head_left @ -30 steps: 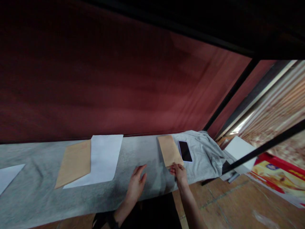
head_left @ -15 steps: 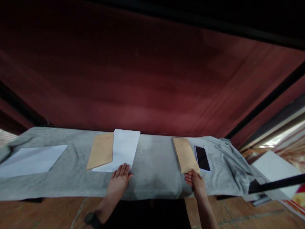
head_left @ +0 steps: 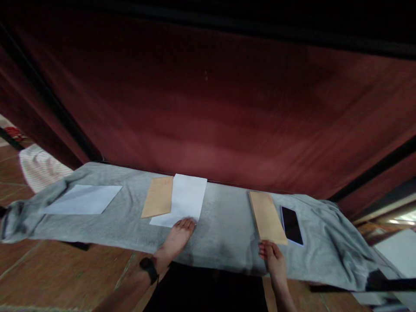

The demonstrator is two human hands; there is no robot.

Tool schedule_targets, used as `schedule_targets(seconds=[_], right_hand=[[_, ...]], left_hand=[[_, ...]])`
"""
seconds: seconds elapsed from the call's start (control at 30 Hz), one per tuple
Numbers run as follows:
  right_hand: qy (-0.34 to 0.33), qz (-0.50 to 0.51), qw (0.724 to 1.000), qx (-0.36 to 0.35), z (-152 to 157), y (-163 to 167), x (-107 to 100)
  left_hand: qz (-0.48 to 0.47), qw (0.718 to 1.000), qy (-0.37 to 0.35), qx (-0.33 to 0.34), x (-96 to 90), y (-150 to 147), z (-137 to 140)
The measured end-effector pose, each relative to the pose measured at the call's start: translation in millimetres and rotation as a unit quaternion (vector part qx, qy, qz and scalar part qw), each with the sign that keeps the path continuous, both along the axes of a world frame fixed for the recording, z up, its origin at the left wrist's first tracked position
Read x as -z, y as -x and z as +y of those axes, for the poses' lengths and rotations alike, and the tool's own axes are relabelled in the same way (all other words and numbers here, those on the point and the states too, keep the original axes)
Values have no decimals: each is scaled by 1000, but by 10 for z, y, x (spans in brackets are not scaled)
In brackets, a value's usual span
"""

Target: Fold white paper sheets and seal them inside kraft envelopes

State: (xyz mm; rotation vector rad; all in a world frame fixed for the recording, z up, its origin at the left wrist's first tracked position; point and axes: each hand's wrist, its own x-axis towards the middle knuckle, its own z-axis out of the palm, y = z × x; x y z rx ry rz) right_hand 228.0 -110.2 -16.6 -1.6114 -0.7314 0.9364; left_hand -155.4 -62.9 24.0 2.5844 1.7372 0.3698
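Note:
A white sheet of paper [head_left: 188, 195] lies on the grey cloth, partly under a brown paper envelope [head_left: 157, 197] at its left. My left hand [head_left: 182, 229], with a dark watch on the wrist, is at the sheet's lower right corner, its fingers bent together over the edge; the thumb is hardly visible. To the right is what looks like a small stack of brown envelopes [head_left: 267, 216]. My right hand [head_left: 272, 255] has its curled fingers at the near edge of this stack, pinching it. Just right of the stack lies a dark-screened phone [head_left: 292, 225].
More white paper [head_left: 84, 199] lies at the left of the cloth-covered table [head_left: 227, 234]. A dark red panel [head_left: 208, 108] rises behind, with black frame bars [head_left: 373, 171] at the sides. Striped fabric [head_left: 45, 167] shows at far left, above the tiled floor [head_left: 48, 268].
The view has shifted, so the table's things appear farther right. My left hand has turned and its fingers have drawn in at the paper's corner. My right hand stays at the envelopes' near edge.

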Motion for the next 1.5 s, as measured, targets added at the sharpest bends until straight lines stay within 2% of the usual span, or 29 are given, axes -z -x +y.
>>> schedule_targets(seconds=[0.1, 0.2, 0.3, 0.43, 0.57, 0.7, 0.93, 1.13, 1.23, 1.3, 1.37, 1.43, 1.5], right_hand=[[-6, 44, 999, -32, 9, 280, -63], [3, 64, 994, -87, 51, 601, -138], [8, 50, 992, -116, 117, 821, -219], [-27, -47, 984, -168, 176, 911, -267], [-15, -105, 982, -157, 167, 931, -222], [-13, -111, 986, -121, 164, 922, -162], [-6, -112, 988, -106, 228, 840, -151], [2, -147, 986, -83, 234, 876, -188], [21, -243, 968, -61, 177, 873, -210], [19, -339, 939, -50, 145, 862, -232], [-13, -409, 911, -57, 137, 877, -255], [-60, -428, 897, -92, 160, 947, -267], [-99, -405, 897, -150, 208, 1075, -256]], left_hand=[[-27, 998, -16, 47, 67, -369, -122], [22, 995, -21, 91, 159, -829, -283], [48, 988, -28, 144, 202, -1203, -458], [29, 979, -66, 190, 180, -1428, -661], [24, 970, -90, 224, 171, -1453, -740], [26, 966, -107, 234, 223, -1359, -662], [44, 983, -64, 167, 295, -1020, -483], [56, 986, -41, 149, 355, -1034, -528], [44, 987, -32, 151, 342, -1089, -558], [19, 988, -25, 151, 309, -1119, -564], [-6, 989, -24, 144, 269, -1139, -542], [-22, 991, -34, 124, 247, -1150, -478], [-26, 993, -49, 103, 266, -1156, -371]])
